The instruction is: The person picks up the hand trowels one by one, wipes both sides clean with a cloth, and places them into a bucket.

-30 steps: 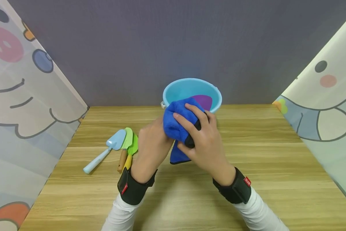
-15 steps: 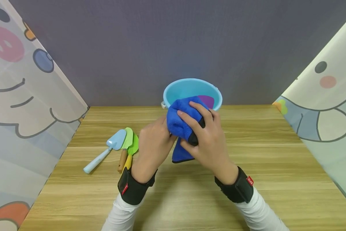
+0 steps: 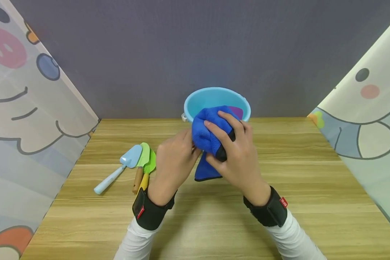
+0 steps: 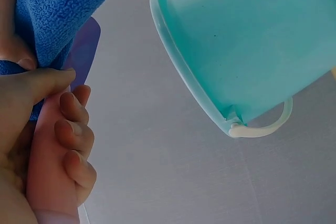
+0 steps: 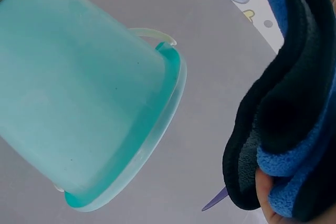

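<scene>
My left hand point(image 3: 173, 159) grips the pink handle of a small trowel point(image 4: 51, 166), its fingers curled round it in the left wrist view. The trowel's purple blade point(image 3: 236, 112) shows past a blue cloth point(image 3: 204, 131) in the head view; the cloth covers the rest. With fingers spread over the bunched cloth, my right hand point(image 3: 237, 153) holds it against the blade. One black-edged corner of the cloth hangs below. Behind both hands stands a light blue bucket point(image 3: 198, 101), apart from the cloth in the wrist views.
On the wooden table point(image 3: 312, 180), left of my left hand, lie a light blue trowel point(image 3: 131, 157), a light green one point(image 3: 144, 154) with a wooden handle, and a bright green one point(image 3: 150, 163) with a yellow handle. A grey panel point(image 3: 181, 54) rises behind the bucket.
My right hand has shifted a little to the right and away from me with the cloth, and less of the purple blade shows. My left hand stays nearly in place.
</scene>
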The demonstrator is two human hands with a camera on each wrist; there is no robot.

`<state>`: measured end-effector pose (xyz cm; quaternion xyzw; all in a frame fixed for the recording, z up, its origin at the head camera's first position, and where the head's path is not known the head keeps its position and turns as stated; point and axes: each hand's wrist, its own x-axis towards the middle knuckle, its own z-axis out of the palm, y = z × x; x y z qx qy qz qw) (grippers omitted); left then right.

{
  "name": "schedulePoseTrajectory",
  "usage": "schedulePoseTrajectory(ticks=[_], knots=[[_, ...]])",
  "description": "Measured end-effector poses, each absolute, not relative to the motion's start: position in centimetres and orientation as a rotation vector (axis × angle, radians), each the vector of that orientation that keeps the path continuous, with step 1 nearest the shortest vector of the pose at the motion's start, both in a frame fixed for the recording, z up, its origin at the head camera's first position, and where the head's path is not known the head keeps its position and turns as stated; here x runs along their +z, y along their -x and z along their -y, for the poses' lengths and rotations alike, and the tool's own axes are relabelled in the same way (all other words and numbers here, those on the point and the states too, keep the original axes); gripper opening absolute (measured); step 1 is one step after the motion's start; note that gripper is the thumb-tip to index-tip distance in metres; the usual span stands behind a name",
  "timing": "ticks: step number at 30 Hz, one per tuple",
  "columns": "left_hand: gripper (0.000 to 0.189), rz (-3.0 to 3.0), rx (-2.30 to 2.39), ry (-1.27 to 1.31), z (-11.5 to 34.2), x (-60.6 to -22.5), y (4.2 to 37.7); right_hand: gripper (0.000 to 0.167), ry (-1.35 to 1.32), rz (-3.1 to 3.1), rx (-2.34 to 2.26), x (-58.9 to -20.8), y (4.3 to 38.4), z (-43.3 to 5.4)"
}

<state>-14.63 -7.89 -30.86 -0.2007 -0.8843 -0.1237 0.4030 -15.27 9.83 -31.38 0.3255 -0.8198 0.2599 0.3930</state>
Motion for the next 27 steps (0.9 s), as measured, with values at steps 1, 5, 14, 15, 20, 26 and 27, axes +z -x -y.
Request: schedulePoseTrajectory(ticks=[1, 5, 14, 15, 20, 26, 27], knots=[[0.028, 2.232, -0.306, 0.507, 7.88, -30.83, 14.62, 0.070, -0.821, 2.084, 0.661, -31.37, 15.28, -9.86], [0.029, 2.231, -0.288, 0.505, 7.84, -30.75, 14.60, 0.070, -0.802, 2.094, 0.663, -31.34, 15.34, -10.01], [0.027, 2.238, -0.300, 0.515, 7.96, -30.69, 14.55, 0.067, -0.796, 2.074, 0.658, -31.12, 15.53, -10.17], [0.026, 2.236, -0.300, 0.516, 7.99, -30.67, 14.52, 0.067, -0.797, 2.072, 0.659, -31.10, 15.58, -10.18], [0.024, 2.233, -0.290, 0.532, 8.02, -30.62, 14.51, 0.066, -0.784, 2.066, 0.675, -31.09, 15.69, -10.35], [0.023, 2.228, -0.283, 0.550, 8.00, -30.63, 14.55, 0.064, -0.764, 2.069, 0.677, -31.05, 15.63, -10.58], [0.024, 2.227, -0.282, 0.554, 8.00, -30.64, 14.56, 0.064, -0.761, 2.069, 0.677, -31.04, 15.60, -10.60]])
